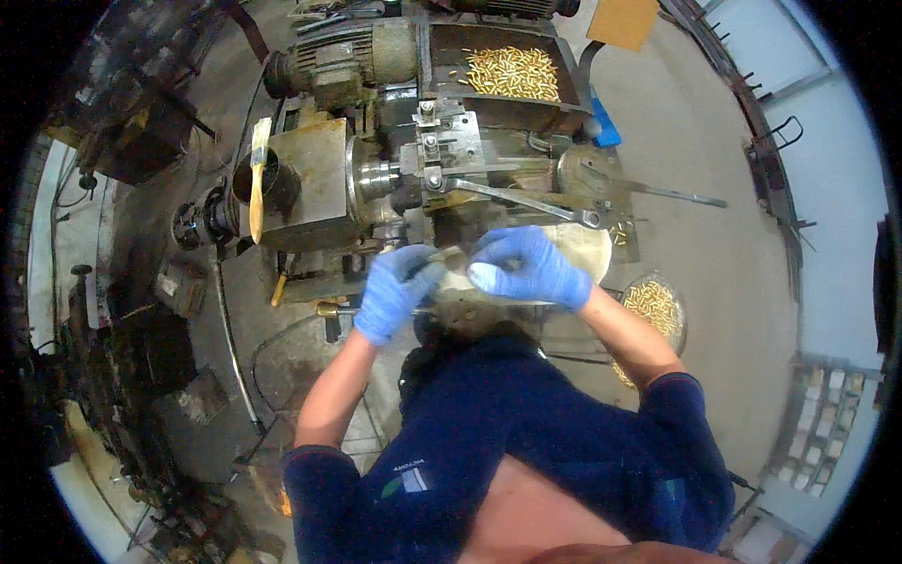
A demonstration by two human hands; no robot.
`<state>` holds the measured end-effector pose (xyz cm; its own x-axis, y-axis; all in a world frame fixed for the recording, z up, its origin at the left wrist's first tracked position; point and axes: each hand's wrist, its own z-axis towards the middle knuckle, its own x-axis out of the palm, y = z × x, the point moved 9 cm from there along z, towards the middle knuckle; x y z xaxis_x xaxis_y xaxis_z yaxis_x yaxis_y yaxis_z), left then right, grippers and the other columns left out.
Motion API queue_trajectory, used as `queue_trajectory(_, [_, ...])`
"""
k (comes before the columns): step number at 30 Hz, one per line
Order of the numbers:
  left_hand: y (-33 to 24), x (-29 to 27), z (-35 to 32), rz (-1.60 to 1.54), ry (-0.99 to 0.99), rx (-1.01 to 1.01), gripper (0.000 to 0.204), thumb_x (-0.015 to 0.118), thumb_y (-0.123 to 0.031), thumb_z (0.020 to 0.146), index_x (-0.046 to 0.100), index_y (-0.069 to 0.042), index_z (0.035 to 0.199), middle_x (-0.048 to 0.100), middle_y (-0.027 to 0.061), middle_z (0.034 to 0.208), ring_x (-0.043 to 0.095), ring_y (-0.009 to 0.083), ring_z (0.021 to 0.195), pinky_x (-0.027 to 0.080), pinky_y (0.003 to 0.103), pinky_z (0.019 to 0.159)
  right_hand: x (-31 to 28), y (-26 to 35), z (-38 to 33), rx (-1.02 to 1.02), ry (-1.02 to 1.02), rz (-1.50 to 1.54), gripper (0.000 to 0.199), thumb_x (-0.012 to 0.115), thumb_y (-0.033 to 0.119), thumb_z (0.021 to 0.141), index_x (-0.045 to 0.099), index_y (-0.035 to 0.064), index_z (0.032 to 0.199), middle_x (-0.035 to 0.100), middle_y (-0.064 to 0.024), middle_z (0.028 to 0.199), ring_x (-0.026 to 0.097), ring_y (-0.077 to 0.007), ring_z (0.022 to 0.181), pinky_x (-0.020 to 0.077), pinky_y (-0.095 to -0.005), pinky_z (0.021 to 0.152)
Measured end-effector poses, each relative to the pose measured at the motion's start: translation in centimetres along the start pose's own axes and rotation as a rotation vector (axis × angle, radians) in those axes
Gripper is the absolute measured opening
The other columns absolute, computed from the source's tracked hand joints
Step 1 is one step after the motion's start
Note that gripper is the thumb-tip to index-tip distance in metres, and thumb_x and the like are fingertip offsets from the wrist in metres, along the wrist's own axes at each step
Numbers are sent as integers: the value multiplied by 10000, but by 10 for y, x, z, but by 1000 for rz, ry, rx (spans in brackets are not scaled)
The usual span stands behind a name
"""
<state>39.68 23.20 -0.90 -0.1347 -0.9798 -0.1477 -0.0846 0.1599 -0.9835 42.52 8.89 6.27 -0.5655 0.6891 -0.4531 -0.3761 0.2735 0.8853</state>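
Wooden-handled brush [256,179] on machine housing [315,179] at left, then left hand [393,289] pinching a small dark part [449,263] against curled right hand [528,268], brass pieces bowl [655,308] at right.

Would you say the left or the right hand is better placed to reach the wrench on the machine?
Probably the right hand: it sits just below the wrench, while the left hand lies farther away.

We see the tray [451,58] of small metal parts [514,72] behind the lathe [395,169], the brush [257,179] on its left block, and a bowl [678,315] of parts at right.
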Motion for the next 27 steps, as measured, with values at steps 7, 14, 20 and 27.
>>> queue_trajectory(7, [133, -84, -56, -37, -357, -200, 272, 650, -160, 816, 618, 34, 1004, 665, 102, 874, 597, 119, 753, 492, 268, 673, -110, -67, -75, 182, -569, -958, 351, 710, 349, 736, 658, 83, 960, 629, -135, 921, 604, -271, 842, 482, -367, 736])
queue_trajectory(14, [134, -83, -51, 1091, -236, -29, 291, 537, -367, 850, 641, -134, 990, 628, 169, 687, 603, 336, 619, 470, 424, 601, -113, -143, -73, 279, -1282, 1096, 325, 450, 361, 917, 572, 79, 1021, 588, -109, 890, 564, -190, 805, 487, -356, 685])
queue_trajectory(20, [140, -74, -42, 1183, -188, -113, 324, 451, -398, 855, 590, -126, 961, 596, 179, 618, 586, 348, 576, 434, 472, 562, -134, -179, -62, 271, -1446, 1157, 393, 459, 480, 882, 597, 115, 831, 448, 29, 562, 371, -115, 424, 284, -254, 367])
queue_trajectory(27, [147, -75, -44, 1187, -234, -107, 294, 471, -406, 848, 610, -155, 908, 593, 150, 594, 577, 335, 532, 429, 446, 533, -130, -187, -75, 473, -1621, 997, 439, 434, 500, 888, 618, 107, 824, 509, -2, 638, 430, -128, 508, 358, -274, 430])
